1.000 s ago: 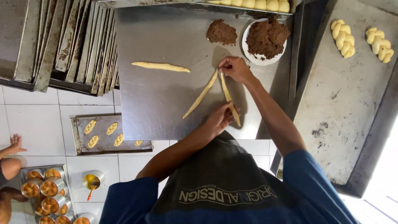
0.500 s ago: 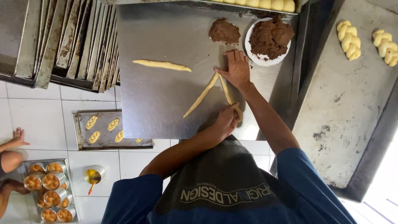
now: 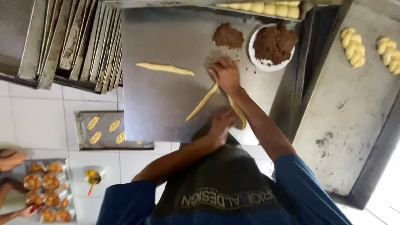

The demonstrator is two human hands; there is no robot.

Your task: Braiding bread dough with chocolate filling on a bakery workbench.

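Two long pale dough strands lie in a narrow V on the steel table (image 3: 166,112), the left dough strand (image 3: 202,102) and the right dough strand (image 3: 238,113). My right hand (image 3: 225,75) presses down on their joined far ends. My left hand (image 3: 221,125) is curled at the near end of the right strand and touches it. A third dough strand (image 3: 164,68) lies alone to the left. Beyond my right hand sit a brown filling heap (image 3: 228,36) and a white bowl (image 3: 252,54) full of the same filling.
A large tray (image 3: 346,125) on the right carries braided dough pieces (image 3: 352,41). Stacked empty trays (image 3: 75,41) lean at the left. Below, a floor tray (image 3: 81,137) holds small dough shapes. Another person's hands (image 3: 12,160) work by baked buns (image 3: 46,191) and a yellow cup (image 3: 92,177).
My right hand has gone from pinching the strands' far ends to pressing flat on them. My left hand stays at the near end of the right strand.
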